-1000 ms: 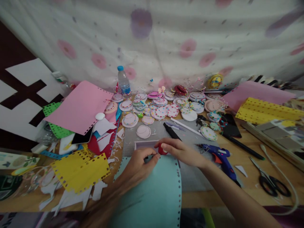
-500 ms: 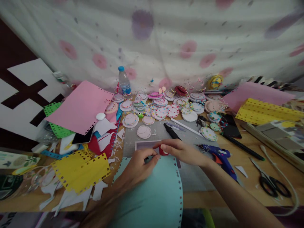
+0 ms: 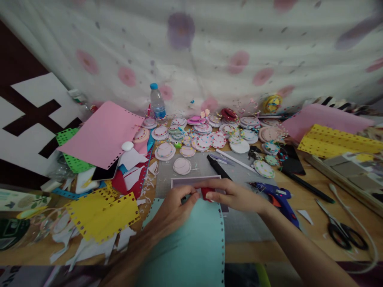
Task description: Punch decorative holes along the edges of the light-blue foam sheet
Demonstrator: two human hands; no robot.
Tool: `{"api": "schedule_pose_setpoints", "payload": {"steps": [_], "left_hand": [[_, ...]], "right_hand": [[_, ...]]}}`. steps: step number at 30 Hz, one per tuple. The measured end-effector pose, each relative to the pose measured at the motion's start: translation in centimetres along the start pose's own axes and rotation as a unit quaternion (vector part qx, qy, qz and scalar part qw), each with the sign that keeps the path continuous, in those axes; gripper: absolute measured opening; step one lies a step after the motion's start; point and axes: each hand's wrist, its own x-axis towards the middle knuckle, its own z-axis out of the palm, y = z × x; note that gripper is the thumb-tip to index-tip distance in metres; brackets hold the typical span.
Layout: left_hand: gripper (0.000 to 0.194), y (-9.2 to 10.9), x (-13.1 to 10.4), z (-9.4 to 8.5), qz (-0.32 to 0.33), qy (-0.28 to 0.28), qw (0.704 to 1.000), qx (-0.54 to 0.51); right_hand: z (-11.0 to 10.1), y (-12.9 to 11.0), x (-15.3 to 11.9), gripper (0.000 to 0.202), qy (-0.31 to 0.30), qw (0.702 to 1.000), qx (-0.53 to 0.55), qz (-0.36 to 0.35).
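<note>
Though the bottle label (image 3: 160,114) blurs, left hand (image 3: 176,206) pinches paper (image 3: 191,243), right hand (image 3: 235,194) red punch (image 3: 206,193).

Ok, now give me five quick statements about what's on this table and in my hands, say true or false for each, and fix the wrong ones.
1. The left hand is on the teal sheet. True.
2. The bottle has a red cap. False: its cap is blue.
3. The right hand is touching a red object. True.
4. The scissors lie left of the glue gun. False: they lie to the right of the glue gun.
5. The teal sheet has holes along only its far edge. False: a row of holes runs down its right edge.
</note>
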Motion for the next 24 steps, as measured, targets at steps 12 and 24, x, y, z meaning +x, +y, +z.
{"api": "schedule_pose_setpoints", "payload": {"steps": [12, 24], "left_hand": [[0.021, -0.7, 0.3, 0.7, 0.075, 0.087, 0.991, 0.072], [0.042, -0.7, 0.0, 1.1, 0.051, 0.048, 0.995, 0.071]], "right_hand": [[0.9, 0.9, -0.3, 0.039, 0.052, 0.995, 0.074, 0.036], [1.8, 1.0, -0.5, 0.035, 0.125, 0.987, 0.06, 0.085]]}}
